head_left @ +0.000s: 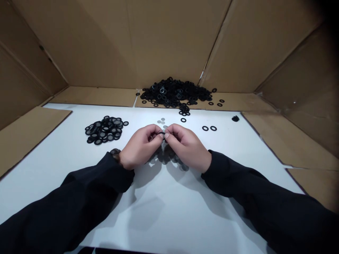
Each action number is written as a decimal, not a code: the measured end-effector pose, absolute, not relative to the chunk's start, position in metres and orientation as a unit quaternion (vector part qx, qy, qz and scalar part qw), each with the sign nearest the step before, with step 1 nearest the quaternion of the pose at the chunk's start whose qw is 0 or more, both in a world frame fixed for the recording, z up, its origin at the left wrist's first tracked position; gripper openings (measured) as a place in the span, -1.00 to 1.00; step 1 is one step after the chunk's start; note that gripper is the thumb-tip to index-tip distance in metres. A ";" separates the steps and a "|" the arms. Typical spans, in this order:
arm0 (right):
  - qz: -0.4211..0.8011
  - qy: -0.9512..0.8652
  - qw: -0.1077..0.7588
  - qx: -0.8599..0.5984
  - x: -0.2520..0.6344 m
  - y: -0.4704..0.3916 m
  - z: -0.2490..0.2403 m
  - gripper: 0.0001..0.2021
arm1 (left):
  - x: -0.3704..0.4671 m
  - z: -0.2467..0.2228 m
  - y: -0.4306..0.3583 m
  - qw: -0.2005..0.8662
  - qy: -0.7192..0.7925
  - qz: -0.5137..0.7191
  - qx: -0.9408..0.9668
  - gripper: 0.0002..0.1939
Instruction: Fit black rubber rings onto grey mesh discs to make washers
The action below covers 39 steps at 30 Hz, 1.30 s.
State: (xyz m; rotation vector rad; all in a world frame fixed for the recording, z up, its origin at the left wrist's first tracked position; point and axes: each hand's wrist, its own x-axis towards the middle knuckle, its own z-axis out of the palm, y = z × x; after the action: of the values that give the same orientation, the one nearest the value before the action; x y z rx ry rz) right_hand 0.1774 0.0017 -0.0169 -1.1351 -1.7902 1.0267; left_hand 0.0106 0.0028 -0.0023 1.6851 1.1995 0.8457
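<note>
My left hand (144,143) and my right hand (185,144) meet at the middle of the white table. Between their thumbs and fingertips they pinch one black rubber washer (161,133), seen nearly edge-on and mostly covered by the fingers. Whether a disc sits inside it, I cannot tell. Beneath and behind the hands lie several small grey mesh discs (184,167), partly hidden and in shadow. To the left is a pile of black washers with grey discs in their centres (104,130).
At the back, a large heap of black washers (176,92) rests on cardboard against the cardboard wall (169,42). Loose washers (213,128) lie right of my hands, with a small black lump (235,118) farther right. Cardboard strips (31,123) border the white table (169,218).
</note>
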 end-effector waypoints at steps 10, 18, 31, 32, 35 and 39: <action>0.402 -0.717 0.360 -0.441 0.181 0.002 -0.019 -0.82 | 0.009 -0.002 0.002 0.477 0.472 0.332 0.663 -0.83; 0.346 -0.738 0.369 -0.446 0.179 -0.001 -0.014 -0.85 | 0.009 0.001 0.003 0.456 0.479 0.341 0.668 -0.85; 0.318 -0.753 0.361 -0.449 0.180 -0.001 -0.017 -0.83 | 0.011 -0.003 0.002 0.427 0.485 0.308 0.698 -0.84; 0.312 -0.753 0.363 -0.451 0.180 0.000 -0.017 -0.83 | 0.011 -0.003 0.001 0.422 0.490 0.311 0.697 -0.83; 0.328 -0.738 0.374 -0.456 0.180 0.001 -0.018 -0.82 | 0.011 -0.002 0.001 0.416 0.492 0.329 0.690 -0.83; 0.383 -0.718 0.375 -0.444 0.180 0.003 -0.021 -0.80 | 0.009 -0.003 0.002 0.433 0.489 0.347 0.673 -0.83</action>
State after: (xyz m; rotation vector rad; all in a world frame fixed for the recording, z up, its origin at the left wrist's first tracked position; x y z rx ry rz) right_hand 0.1804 0.0033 -0.0209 -1.1379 -1.8385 0.9801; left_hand 0.0087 0.0025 -0.0026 1.6767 1.2191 0.8635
